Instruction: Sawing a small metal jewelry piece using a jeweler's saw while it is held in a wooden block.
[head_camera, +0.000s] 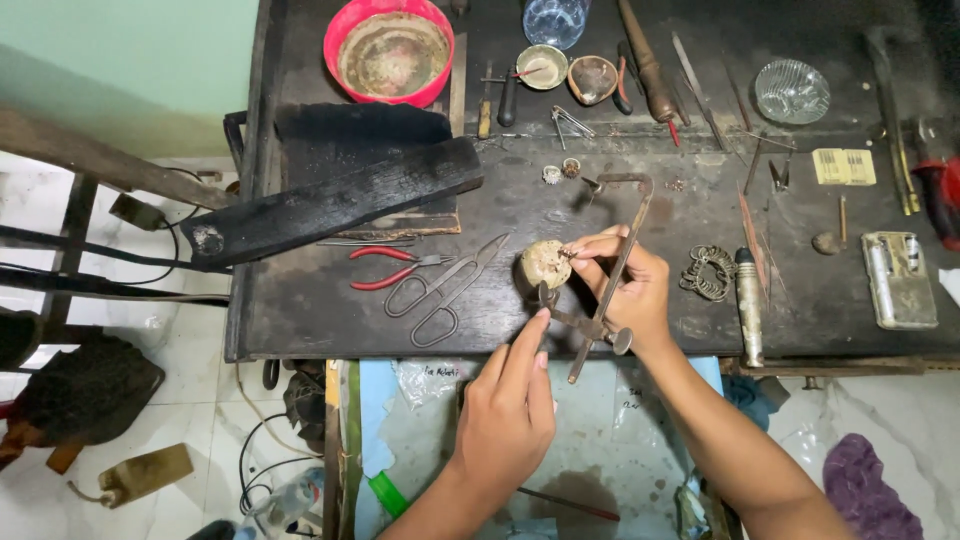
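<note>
Head view: I look down on a dark, scorched counter (300, 310) and my two bare hands at its near edge. My right hand (625, 285) has its grip closed on the frame of a jeweller's saw (610, 290); the frame runs from the middle of the counter down past the near edge, and its round handle end sits just below my palm. The fingertips of that hand also pinch a small piece against a rounded, pale lump (543, 264) that rests near the near edge. What the small piece is I cannot tell. My left hand (510, 410) reaches up from below the near edge, fingers drawn together, index tip touching the saw's lower clamp just under the lump; whether it grips anything I cannot tell.

Just left of the lump lie steel shears (445, 290) and red-handled pliers (385, 268). A charred wooden block (340, 200) lies slanted toward the left edge. At the far edge stands a red bowl (390, 50). Right of my right hand lie a cluster of wire rings (708, 272) and a metal cylinder tool (750, 305).
</note>
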